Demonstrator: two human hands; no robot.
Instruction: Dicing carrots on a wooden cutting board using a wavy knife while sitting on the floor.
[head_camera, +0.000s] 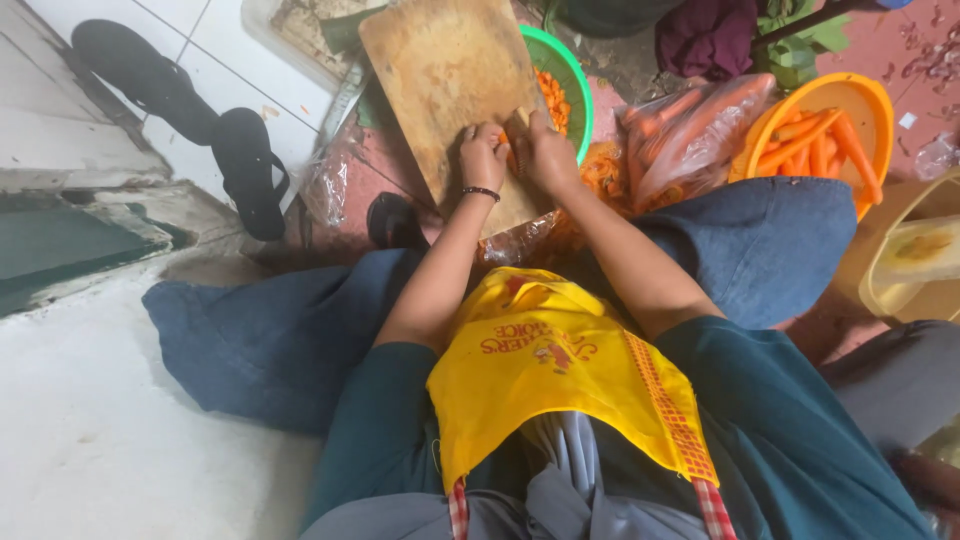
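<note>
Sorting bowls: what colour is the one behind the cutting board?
Green round plastic bowl; head view.

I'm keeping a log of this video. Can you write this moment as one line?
left hand: on carrot piece | right hand: beside it, holding something hidden | wooden cutting board: under both | green bowl: cut carrot | orange bowl: whole carrots

The scene is evenly lit by soft daylight, without hard shadows or glare. The white floor at lower left is rendered bright and slightly washed out. Straight lines are bent near the edges by wide-angle distortion. The centre is sharp.
</note>
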